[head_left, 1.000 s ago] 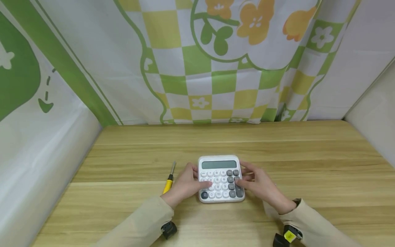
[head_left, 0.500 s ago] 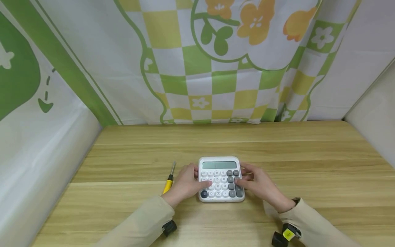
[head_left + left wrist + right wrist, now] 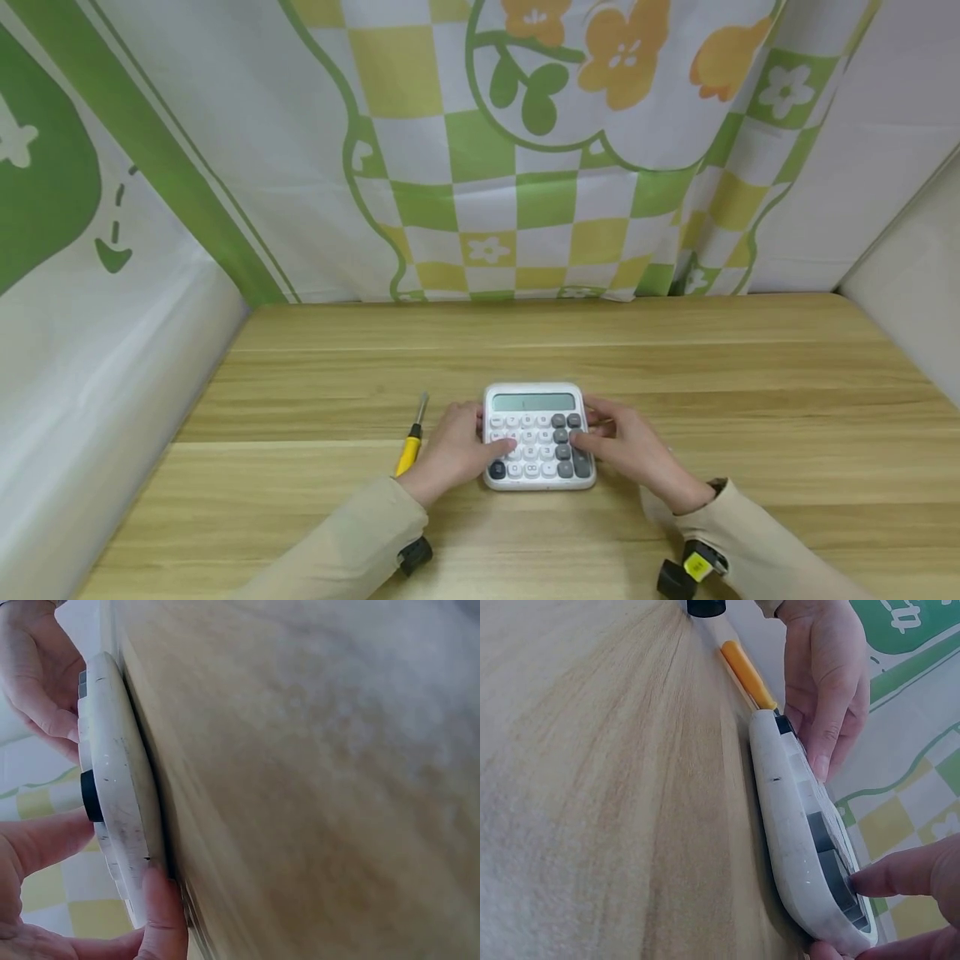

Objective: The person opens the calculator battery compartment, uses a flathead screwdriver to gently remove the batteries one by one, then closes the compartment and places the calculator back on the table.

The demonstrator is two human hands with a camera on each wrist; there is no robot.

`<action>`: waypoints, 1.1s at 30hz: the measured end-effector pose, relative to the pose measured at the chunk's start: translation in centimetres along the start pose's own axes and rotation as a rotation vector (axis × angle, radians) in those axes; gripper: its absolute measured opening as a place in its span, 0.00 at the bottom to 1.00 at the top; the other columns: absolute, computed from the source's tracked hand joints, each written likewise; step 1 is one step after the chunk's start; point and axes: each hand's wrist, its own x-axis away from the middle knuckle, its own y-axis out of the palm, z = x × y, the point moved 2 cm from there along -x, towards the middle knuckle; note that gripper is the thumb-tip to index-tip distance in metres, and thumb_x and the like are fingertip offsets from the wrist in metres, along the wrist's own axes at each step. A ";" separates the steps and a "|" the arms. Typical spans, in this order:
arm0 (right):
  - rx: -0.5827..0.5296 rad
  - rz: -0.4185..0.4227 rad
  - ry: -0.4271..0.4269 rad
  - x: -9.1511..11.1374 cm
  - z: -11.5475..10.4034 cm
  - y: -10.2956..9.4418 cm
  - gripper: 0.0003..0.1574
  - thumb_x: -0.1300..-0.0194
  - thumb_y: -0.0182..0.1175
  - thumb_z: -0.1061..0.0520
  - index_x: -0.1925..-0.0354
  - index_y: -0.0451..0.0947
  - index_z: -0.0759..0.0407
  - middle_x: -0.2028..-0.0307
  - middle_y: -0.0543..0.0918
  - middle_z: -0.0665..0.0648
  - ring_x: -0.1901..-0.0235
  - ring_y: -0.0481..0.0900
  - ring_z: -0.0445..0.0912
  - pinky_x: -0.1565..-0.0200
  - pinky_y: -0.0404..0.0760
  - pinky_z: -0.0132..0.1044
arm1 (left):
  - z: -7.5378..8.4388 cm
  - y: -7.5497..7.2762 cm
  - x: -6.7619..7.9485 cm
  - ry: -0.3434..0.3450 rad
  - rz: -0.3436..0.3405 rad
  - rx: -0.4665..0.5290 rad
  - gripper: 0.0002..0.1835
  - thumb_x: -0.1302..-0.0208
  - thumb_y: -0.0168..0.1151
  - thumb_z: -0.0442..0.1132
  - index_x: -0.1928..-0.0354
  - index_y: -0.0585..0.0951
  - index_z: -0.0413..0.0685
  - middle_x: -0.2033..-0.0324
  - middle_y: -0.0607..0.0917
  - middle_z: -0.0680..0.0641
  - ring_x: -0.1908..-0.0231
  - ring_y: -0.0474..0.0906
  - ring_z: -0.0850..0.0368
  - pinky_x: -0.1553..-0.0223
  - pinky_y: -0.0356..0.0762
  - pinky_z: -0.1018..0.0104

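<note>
A white calculator with white, grey and black keys lies face up between the two hands, its display toward the far side of the table. The left hand grips its left side, thumb over the white keys and fingers against the edge. On the opposite side the right hand holds it, thumb on the grey keys. In the left wrist view, a left fingertip presses the scuffed side wall low near the tabletop. From the right wrist, the right thumb is seen touching a large grey key.
A screwdriver with a yellow handle lies just left of the left hand, its tip pointing away. The wooden table ends at a checkered, flowered curtain at the back. White fabric borders the left.
The calculator's far edge has come down slightly toward the person, and its display looks lighter than a second ago. Both hands keep their hold with almost no shift.
</note>
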 end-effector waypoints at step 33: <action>0.290 0.114 -0.283 2.2 -0.5 -0.6 0.37 0.39 0.64 0.51 0.36 0.68 0.64 0.39 0.68 0.76 0.45 0.72 0.68 0.48 0.73 0.64 | 0.5 0.2 1.0 0.121 0.133 -0.125 0.32 0.34 0.57 0.50 0.36 0.68 0.33 0.41 0.72 0.34 0.41 0.69 0.39 0.38 0.66 0.45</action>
